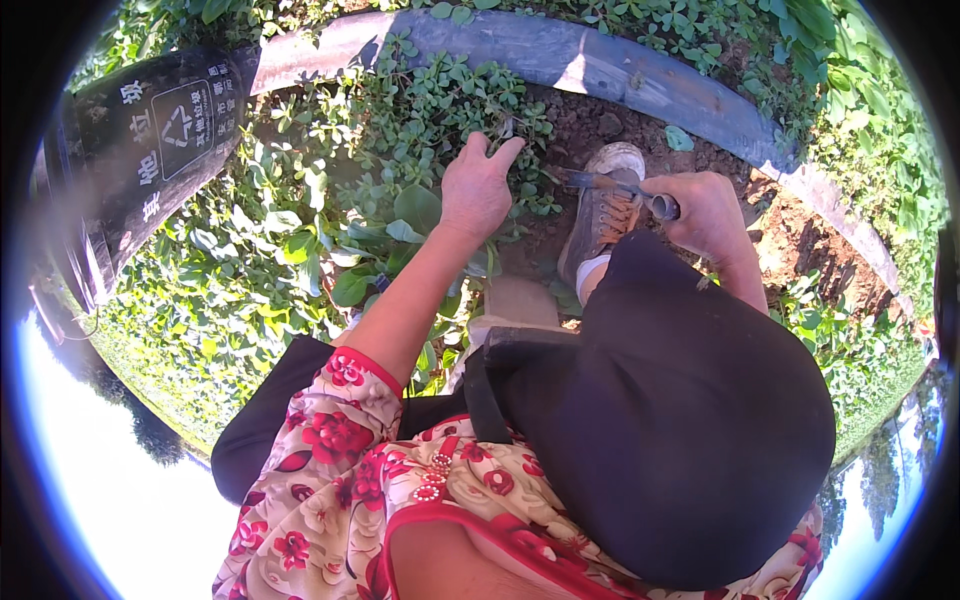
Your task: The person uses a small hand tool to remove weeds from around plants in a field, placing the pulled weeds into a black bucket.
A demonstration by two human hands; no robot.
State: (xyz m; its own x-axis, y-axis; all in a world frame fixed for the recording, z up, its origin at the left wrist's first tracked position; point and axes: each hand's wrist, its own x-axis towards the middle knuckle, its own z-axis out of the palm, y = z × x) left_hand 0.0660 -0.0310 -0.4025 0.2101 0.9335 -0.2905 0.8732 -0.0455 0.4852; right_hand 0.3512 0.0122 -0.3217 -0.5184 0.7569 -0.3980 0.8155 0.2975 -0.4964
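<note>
My left hand (477, 187) reaches into a patch of low, small-leaved green weeds (440, 100). Its thumb and forefinger close around stems there, and the leaves partly hide the fingertips. To the right, my right hand (705, 218) grips a short hand tool (598, 181) with a narrow metal blade and a round, tube-like end. The blade points left toward the weeds, just above my brown shoe (605, 215) with orange laces. Bare dark soil (590, 120) lies between the weeds and the shoe.
A black plastic garbage bag (150, 150) with white print stands at the left. A grey strip of sheeting (560, 55) curves across the far side. Broad-leaved plants (415, 210) grow beside my left forearm. My knee in black trousers (700, 400) rises at the lower right.
</note>
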